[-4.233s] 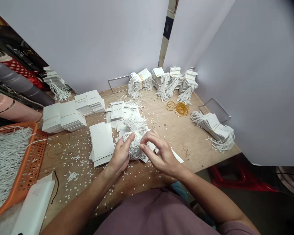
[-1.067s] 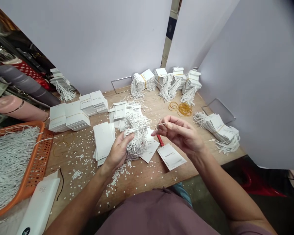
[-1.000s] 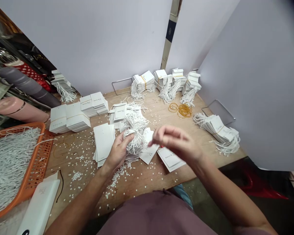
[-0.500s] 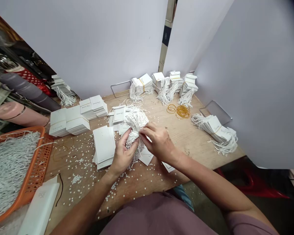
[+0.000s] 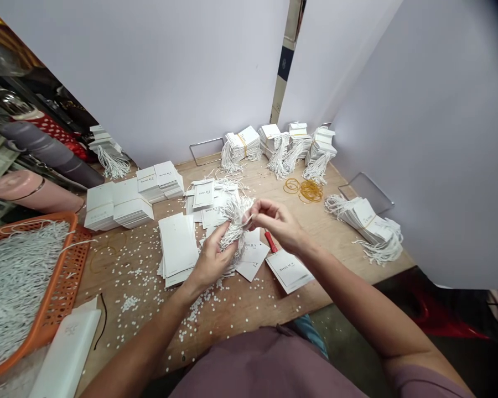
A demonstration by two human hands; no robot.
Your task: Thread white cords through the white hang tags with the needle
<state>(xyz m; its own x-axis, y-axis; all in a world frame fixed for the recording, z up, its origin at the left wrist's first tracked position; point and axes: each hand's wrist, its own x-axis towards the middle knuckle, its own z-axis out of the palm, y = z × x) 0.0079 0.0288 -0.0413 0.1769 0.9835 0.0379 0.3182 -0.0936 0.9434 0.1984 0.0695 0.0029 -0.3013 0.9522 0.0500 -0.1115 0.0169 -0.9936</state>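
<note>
A bunch of white strings (image 5: 233, 221) is held above the table by my left hand (image 5: 211, 258), thumb on the near side and fingers around it. At the bunch's right edge my right hand (image 5: 279, 222) has thumb and forefinger pinched on a thin strand that reaches into the bunch. Below and behind lie loose white printed tags (image 5: 253, 260), some with strings. Just under the right hand shows a small red-handled tool (image 5: 270, 242). A larger tag stack (image 5: 295, 271) lies at the near right, partly behind the right forearm.
An orange basket (image 5: 52, 298) full of white strings stands at the left. Card stacks (image 5: 120, 204) sit behind it. Banded tag bundles (image 5: 243, 142) line the back, with yellow rubber bands (image 5: 311, 191) before them. Another bundle (image 5: 367, 224) lies right. Pale panels (image 5: 170, 72) enclose the table.
My right hand has drawn a little right and up from the bunch, with a strand pinched in it. The red-handled tool and more of the near-right tags now show.
</note>
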